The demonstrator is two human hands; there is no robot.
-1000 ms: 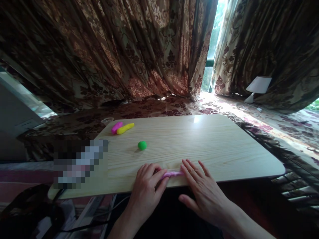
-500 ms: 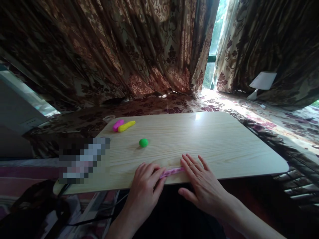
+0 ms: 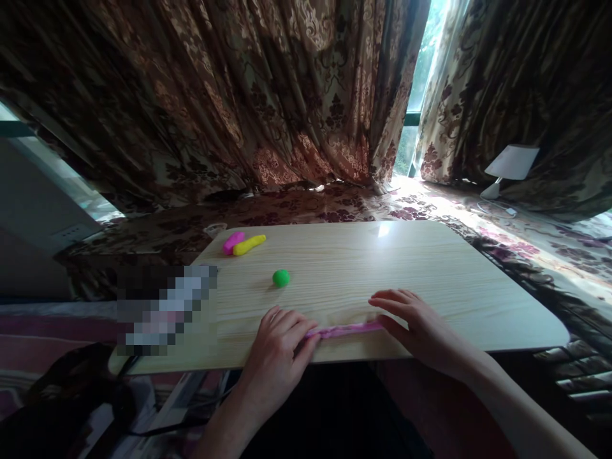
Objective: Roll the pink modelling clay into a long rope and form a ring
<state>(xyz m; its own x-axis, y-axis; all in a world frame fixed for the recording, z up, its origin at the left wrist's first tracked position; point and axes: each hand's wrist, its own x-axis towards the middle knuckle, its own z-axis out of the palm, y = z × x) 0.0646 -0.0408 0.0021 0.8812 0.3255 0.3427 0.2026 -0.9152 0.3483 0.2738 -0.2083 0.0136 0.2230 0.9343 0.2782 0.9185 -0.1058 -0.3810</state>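
A thin pink and whitish strand (image 3: pixel 349 329), which looks like twisted modelling clay, lies along the near edge of the pale wooden table (image 3: pixel 444 268). My left hand (image 3: pixel 280 347) pinches its left end between thumb and fingers. At the other end, my right hand (image 3: pixel 421 328) hovers with fingers extended and thumb apart from them, its thumb tip close to the strand; whether they touch is hard to tell. Beyond my left hand sits a green clay ball (image 3: pixel 281 278). Farther back, a yellow clay roll (image 3: pixel 249 245) rests against a magenta clay piece (image 3: pixel 233 243).
A blurred-out object (image 3: pixel 172 309) with a dark cable lies on the table's left side. Patterned curtains (image 3: pixel 287 95) hang behind a cloth-covered ledge, where a white lamp (image 3: pixel 514 162) stands at the right.
My right hand has shifted right and lifted from lying flat over the strand, uncovering more of it. My left hand still pinches the left end. The whole view has shifted slightly.
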